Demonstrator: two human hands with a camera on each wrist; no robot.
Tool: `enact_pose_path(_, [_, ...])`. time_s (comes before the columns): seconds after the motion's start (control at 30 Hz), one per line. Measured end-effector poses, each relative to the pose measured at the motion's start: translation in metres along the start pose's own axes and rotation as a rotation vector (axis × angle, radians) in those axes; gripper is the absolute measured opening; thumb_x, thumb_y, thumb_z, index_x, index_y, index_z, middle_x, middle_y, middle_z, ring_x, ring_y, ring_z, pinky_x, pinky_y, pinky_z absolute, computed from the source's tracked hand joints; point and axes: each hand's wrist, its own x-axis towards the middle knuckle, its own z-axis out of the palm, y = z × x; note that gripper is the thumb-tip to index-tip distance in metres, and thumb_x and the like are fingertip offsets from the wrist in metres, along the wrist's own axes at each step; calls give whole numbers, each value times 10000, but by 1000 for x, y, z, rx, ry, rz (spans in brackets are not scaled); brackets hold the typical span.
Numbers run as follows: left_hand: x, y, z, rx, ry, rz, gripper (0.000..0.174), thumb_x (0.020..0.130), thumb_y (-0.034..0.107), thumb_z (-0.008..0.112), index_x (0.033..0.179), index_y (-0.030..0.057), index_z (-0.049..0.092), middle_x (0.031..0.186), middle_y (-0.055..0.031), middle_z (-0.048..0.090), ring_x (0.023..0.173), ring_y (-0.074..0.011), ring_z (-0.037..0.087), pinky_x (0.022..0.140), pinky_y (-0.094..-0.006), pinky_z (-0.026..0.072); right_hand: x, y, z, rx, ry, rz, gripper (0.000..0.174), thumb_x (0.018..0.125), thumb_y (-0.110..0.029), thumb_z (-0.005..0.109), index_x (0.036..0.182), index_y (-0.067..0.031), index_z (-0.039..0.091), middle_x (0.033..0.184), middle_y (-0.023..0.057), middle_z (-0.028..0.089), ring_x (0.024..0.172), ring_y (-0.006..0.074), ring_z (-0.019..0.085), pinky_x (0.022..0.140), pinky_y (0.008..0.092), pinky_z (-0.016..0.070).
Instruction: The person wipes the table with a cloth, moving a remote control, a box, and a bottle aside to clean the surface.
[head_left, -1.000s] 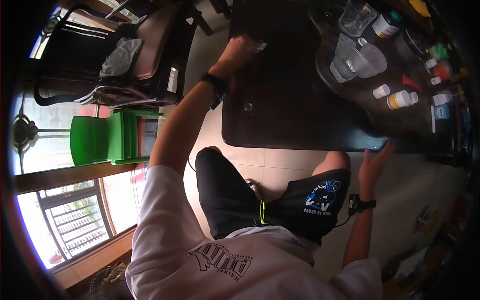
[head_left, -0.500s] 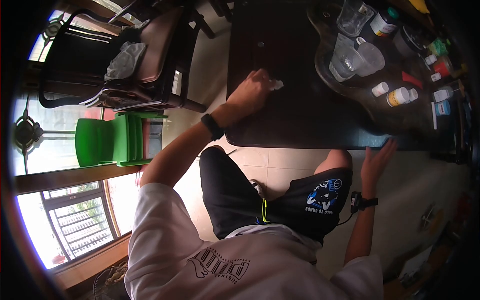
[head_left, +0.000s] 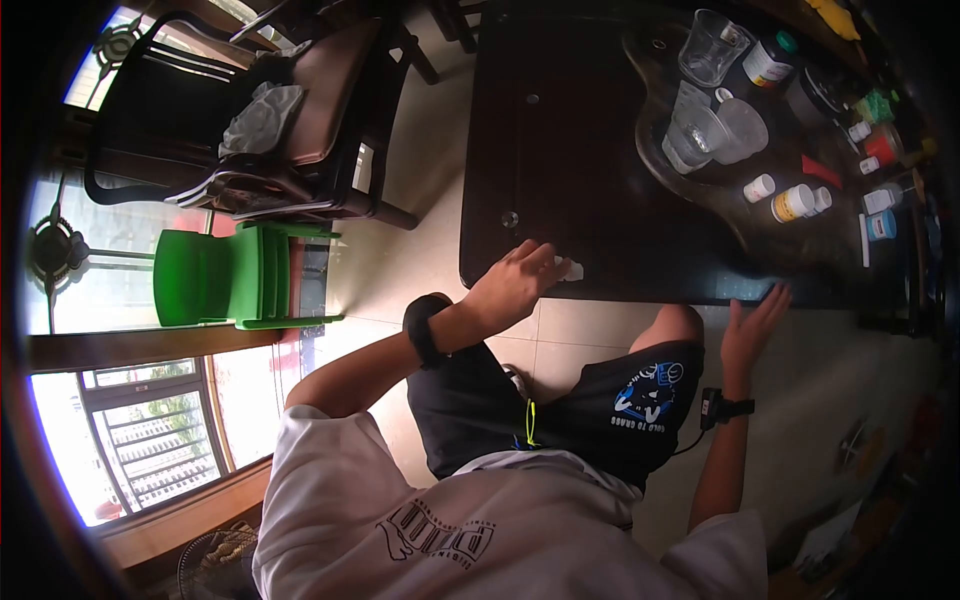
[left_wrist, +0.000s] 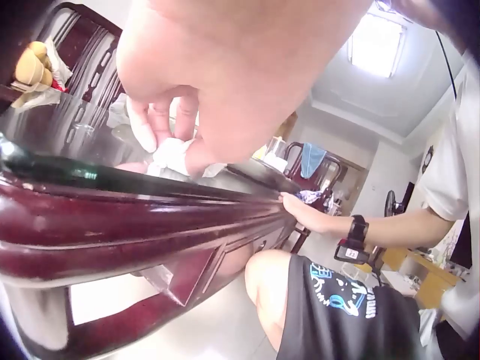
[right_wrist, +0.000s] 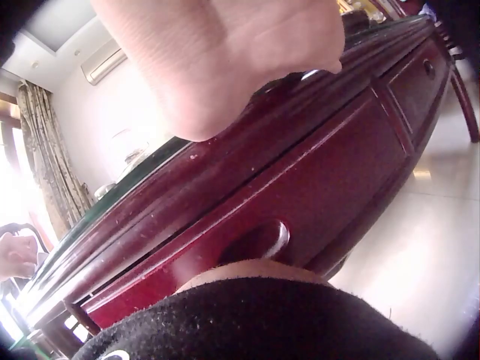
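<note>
My left hand pinches a small crumpled white tissue against the dark glass-topped table, right at its near edge. In the left wrist view the fingers curl round the tissue just above the table rim. My right hand lies further along the same edge with straight fingers and holds nothing. From the left wrist view, the right hand touches the rim. In the right wrist view the right hand fills the top, over the wooden drawer front.
A dark tray on the table carries clear glasses and plastic cups, with several pill bottles and small jars beside it. A chair with a bag and a green stool stand beyond the table's end.
My left hand has dragged the tissue across the tabletop from the far side to the near edge. The right hand has stayed at the rim.
</note>
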Motion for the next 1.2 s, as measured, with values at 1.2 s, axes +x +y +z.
enact_pose_path(1.2, [86, -98, -13, 360, -191, -124, 619, 885, -31, 486, 1491, 91, 457, 1537, -99, 479, 1374, -222, 514, 1018, -331, 557, -3, 1, 2, -20, -18, 36, 875, 936, -349, 670, 1562, 40, 199, 1638, 256, 178, 1519, 458, 173, 1231, 554, 225])
